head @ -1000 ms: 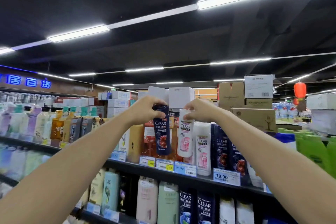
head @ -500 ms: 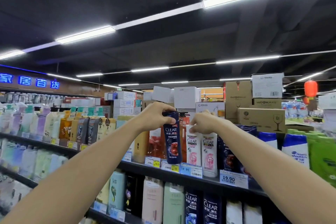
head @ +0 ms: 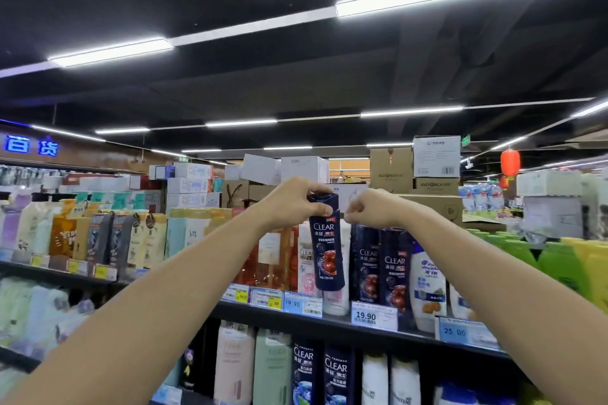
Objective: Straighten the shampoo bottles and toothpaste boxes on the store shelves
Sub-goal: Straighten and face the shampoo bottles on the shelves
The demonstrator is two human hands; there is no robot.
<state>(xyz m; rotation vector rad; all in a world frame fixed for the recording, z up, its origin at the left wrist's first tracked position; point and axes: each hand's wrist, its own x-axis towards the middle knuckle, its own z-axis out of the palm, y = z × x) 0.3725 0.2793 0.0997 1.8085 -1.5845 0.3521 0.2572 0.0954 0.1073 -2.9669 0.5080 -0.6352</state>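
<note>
My left hand [head: 289, 204] grips the cap of a dark blue CLEAR shampoo bottle [head: 327, 256] and holds it upright, lifted in front of the top shelf [head: 279, 314]. My right hand [head: 367, 209] is just right of that cap, fingers curled shut, with its fingertips at the top of a white and pink CLEAR bottle [head: 339, 301] half hidden behind the dark one. Two matching dark blue CLEAR bottles [head: 381, 270] stand on the shelf right of it. I see no toothpaste boxes.
A white Head & Shoulders bottle [head: 427, 283] and green bottles [head: 526, 253] stand further right. Orange and cream bottles [head: 269, 256] fill the left. Price tags [head: 373, 317] line the shelf edge. More bottles [head: 304, 371] stand on the shelf below; cardboard boxes [head: 391, 168] sit on top.
My left hand carried the dark blue bottle to the right along the shelf, toward the other dark bottles. My right hand came off the white bottle's cap and curled shut.
</note>
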